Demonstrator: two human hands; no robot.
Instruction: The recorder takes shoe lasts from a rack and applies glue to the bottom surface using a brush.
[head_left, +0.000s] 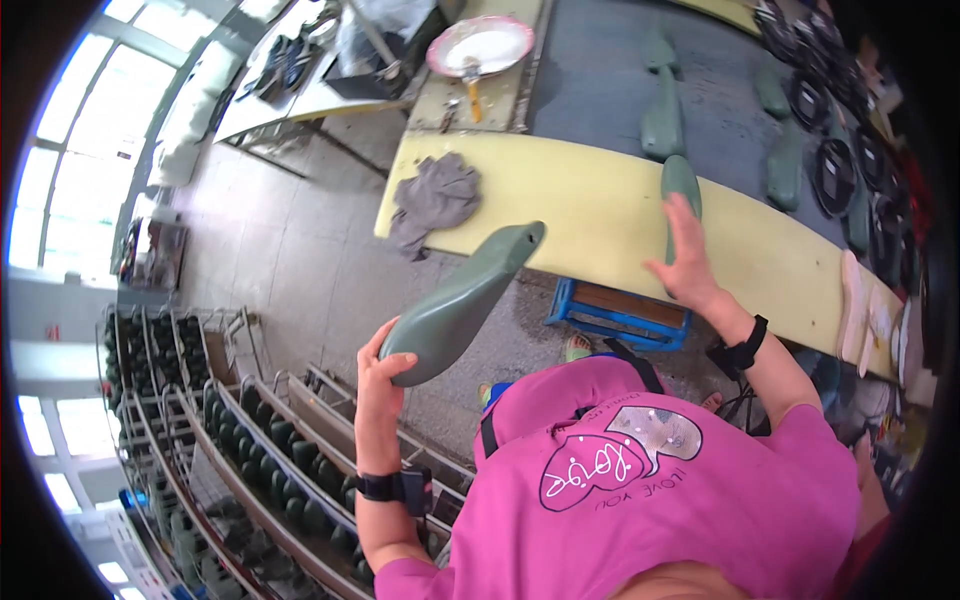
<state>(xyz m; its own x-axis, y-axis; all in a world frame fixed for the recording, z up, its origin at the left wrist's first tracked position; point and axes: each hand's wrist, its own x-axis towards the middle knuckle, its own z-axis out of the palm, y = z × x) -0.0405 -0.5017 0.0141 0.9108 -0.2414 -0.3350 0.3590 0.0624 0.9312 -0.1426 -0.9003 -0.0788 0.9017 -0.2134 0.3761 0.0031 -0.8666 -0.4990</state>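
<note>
My left hand (382, 378) is closed around the toe end of a dark green shoe last (455, 305). The last is held in the air left of my body, tilted, its narrow end with a small hole pointing up and right. My right hand (690, 262) reaches over the yellow tabletop (575, 185), thumb and fingers apart. Under and beyond its fingers lies another green shoe last (682, 178), partly covered by the hand. Whether the fingertips touch it, I cannot tell. A crumpled grey cloth (440, 197) lies at the table's left end.
Beyond the tabletop runs a grey belt (590, 90) bearing several lasts and dark shoe parts (835, 175). A white bowl with a brush (480, 48) stands at the back. Racks of green lasts (270, 450) fill the lower left. A blue-framed stool (620, 312) sits under the table.
</note>
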